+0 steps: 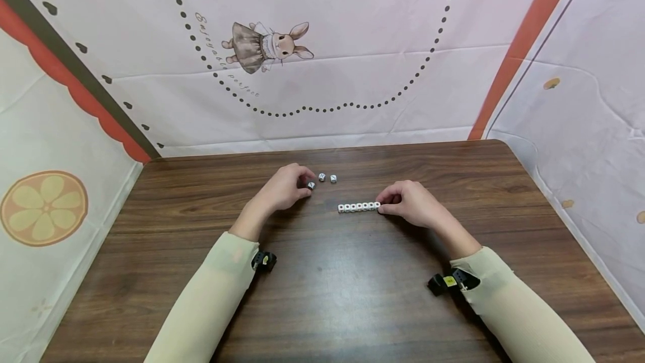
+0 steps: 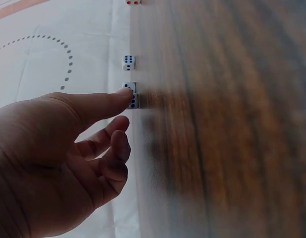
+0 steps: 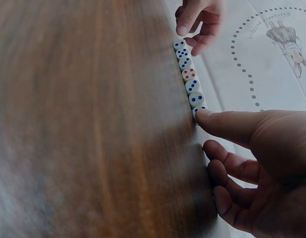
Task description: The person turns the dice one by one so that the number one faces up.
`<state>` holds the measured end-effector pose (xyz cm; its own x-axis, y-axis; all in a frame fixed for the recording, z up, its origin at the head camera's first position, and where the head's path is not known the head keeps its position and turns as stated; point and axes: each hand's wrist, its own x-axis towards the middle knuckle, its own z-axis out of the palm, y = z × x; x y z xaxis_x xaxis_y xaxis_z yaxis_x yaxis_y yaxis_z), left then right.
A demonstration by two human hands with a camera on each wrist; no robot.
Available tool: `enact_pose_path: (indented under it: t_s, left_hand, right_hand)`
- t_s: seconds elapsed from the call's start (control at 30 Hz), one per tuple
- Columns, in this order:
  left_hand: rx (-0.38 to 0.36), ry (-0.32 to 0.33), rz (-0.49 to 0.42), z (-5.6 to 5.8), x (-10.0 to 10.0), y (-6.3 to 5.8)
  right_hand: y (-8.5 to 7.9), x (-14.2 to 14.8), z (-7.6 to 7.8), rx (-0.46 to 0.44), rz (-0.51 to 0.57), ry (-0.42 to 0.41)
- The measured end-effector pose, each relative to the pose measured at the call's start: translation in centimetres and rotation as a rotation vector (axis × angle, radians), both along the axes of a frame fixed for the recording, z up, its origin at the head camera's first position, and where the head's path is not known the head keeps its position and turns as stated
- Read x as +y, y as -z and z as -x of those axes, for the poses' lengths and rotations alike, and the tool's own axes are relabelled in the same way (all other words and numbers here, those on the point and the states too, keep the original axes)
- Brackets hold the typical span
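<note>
Near the table's far side, my left hand point(image 1: 286, 186) has its thumb and forefinger at a white die point(image 1: 311, 185), pinching it. In the left wrist view the thumb point(image 2: 111, 103) covers part of that die point(image 2: 134, 101). Two more dice, one point(image 1: 322, 177) and another point(image 1: 333, 178), lie just beyond to the right. A straight row of several white dice point(image 1: 356, 207) stands nearer the middle, faces touching. My right hand point(image 1: 414, 204) pinches the die at the row's right end, its thumb point(image 3: 227, 124) on the near face. Its other fingers curl loosely behind.
The dice are on a brown wood-grain table point(image 1: 327, 284). A pale printed cloth point(image 1: 353, 27) with a rabbit figure hangs along the far edge and both sides. Each wrist wears a black camera strap, one on the left sleeve point(image 1: 221, 284), one on the right sleeve point(image 1: 519, 307).
</note>
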<state>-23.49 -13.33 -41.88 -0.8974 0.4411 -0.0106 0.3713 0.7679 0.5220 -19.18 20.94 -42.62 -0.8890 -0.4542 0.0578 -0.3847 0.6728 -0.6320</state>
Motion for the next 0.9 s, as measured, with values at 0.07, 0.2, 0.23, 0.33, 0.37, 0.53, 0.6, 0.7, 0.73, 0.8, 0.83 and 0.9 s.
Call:
enact_pose_path:
  t_s: [0.07,0.2,0.23,0.33,0.37,0.53,0.6,0.7,0.73,0.8,0.83,0.9]
  left_hand:
    - [-0.008,0.006,0.013,0.2,0.2,0.0]
    - [-0.028,0.017,0.027,0.4,0.4,-0.2]
    - [-0.030,0.019,0.029,0.4,0.5,-0.2]
    - [-0.038,0.014,0.025,0.3,0.4,-0.3]
    - [-0.039,0.008,0.024,0.3,0.3,-0.3]
    - [-0.031,-0.022,0.009,0.1,-0.2,-0.2]
    - [-0.029,-0.030,0.001,0.0,-0.4,-0.1]
    - [-0.035,-0.039,-0.014,-0.1,-0.7,0.0]
    - [-0.033,-0.036,-0.019,-0.1,-0.9,0.2]
    - [-0.034,-0.033,-0.031,-0.2,-1.1,0.2]
    - [-0.035,-0.032,-0.038,-0.3,-1.2,0.1]
    - [-0.035,-0.032,-0.044,-0.4,-1.4,0.1]
  right_hand:
    - [0.0,0.0,0.0,-0.001,0.001,0.001]
    - [0.0,0.0,0.0,-0.003,0.002,0.002]
    - [-0.1,0.0,0.0,-0.004,0.002,0.004]
    - [-0.1,0.0,0.0,-0.008,0.005,0.006]
    - [-0.1,0.0,0.0,-0.010,0.006,0.006]
    - [-0.1,0.0,0.0,-0.012,0.003,0.004]
    - [-0.1,0.0,0.0,-0.011,-0.001,0.004]
    - [-0.2,0.0,-0.1,-0.013,-0.005,0.003]
    - [-0.2,0.0,-0.1,-0.013,-0.005,0.003]
    - [-0.2,0.0,-0.1,-0.014,-0.006,0.003]
    - [-0.2,0.0,-0.1,-0.015,-0.006,0.002]
    - [-0.2,0.0,-0.1,-0.016,-0.007,0.002]
